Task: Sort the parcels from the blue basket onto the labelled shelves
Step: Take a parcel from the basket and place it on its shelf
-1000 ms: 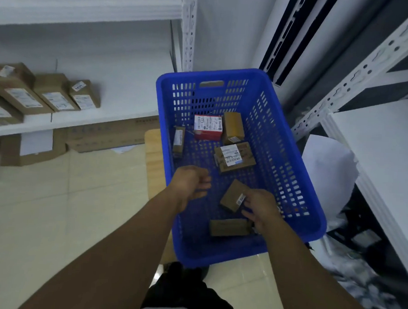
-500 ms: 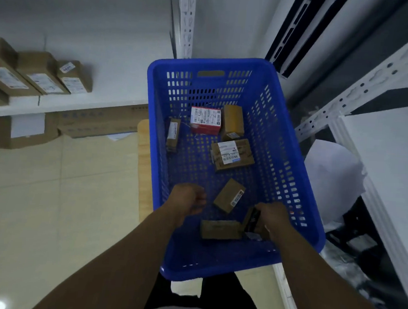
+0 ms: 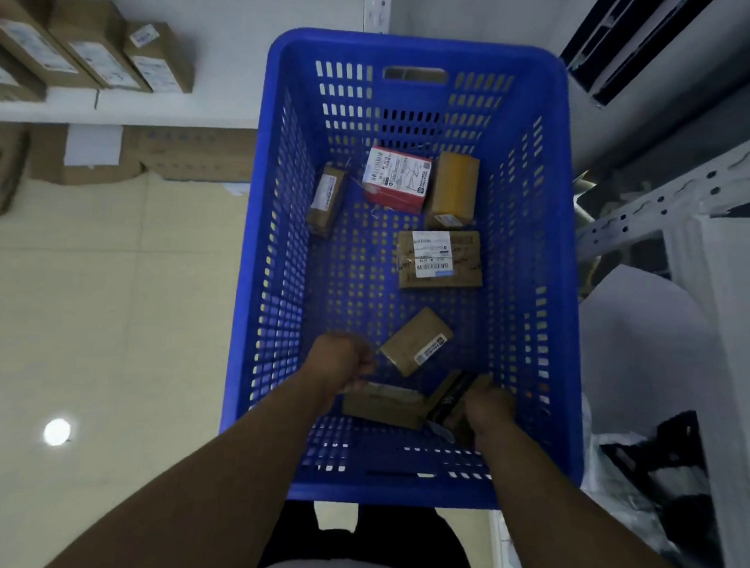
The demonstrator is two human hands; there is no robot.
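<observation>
The blue basket (image 3: 539, 294) fills the middle of the head view and holds several parcels. Both my hands reach into its near end. My right hand (image 3: 486, 407) grips a small dark-printed parcel (image 3: 450, 393), tilted up on edge. My left hand (image 3: 338, 360) has its fingers curled at the left end of a flat brown parcel (image 3: 383, 405); whether it grips it is unclear. A small brown box (image 3: 416, 341) lies just beyond my hands. Farther in lie a labelled brown parcel (image 3: 439, 259), a red-and-white box (image 3: 397, 179), a tan box (image 3: 452, 189) and a slim box (image 3: 325, 199).
A white shelf (image 3: 155, 108) at the upper left carries a row of labelled brown boxes (image 3: 159, 55). Flat cartons (image 3: 188, 154) lie on the floor beneath it. A second white shelf unit (image 3: 740, 306) stands on the right, with white and dark bags (image 3: 642, 344) below.
The view has tipped down and closer over the basket. My right hand left the small brown box, moved nearer and tilted up the dark-printed parcel. My left hand dropped to the flat parcel.
</observation>
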